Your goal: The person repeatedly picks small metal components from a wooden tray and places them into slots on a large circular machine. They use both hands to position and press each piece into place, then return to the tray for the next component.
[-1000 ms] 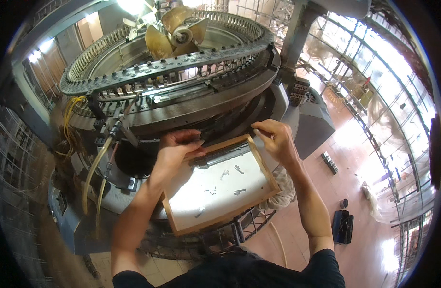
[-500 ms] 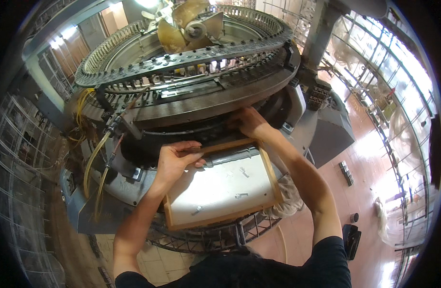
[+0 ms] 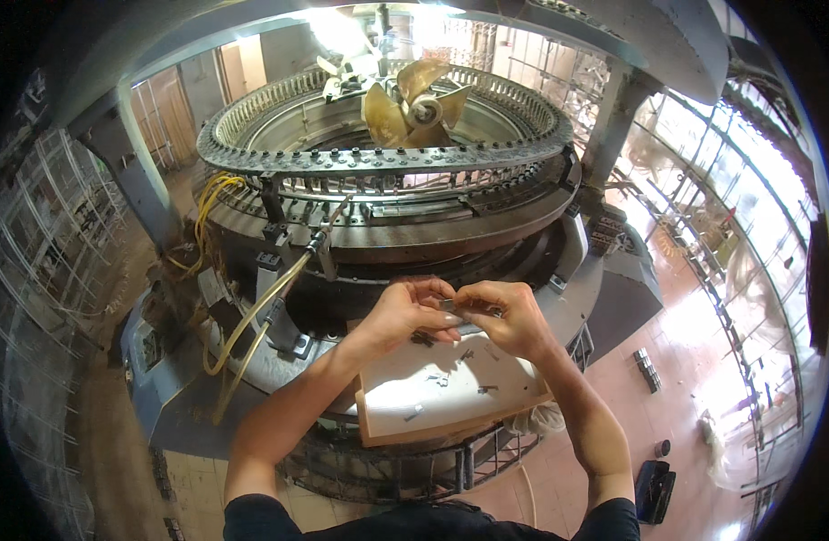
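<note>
Above the tray [image 3: 450,419], left hand [image 3: 405,316] and right hand [image 3: 513,320] meet, fingertips pinching one small metal part [image 3: 458,307]; knitting machine [image 3: 387,180] behind.

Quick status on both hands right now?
Left hand: fingers pinched shut on a small metal part.
Right hand: pinched on the same part, above the white tray.

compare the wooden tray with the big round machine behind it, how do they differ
The wooden tray is flat and rectangular with a white inside; the round machine is a tall grey metal ring. The tray holds a few small dark loose parts; the machine carries rows of fixed fittings, yellow hoses and a brass-coloured fan on top. The tray rests at the machine's edge, under the left hand and right hand, which pinch a small part together.
</note>
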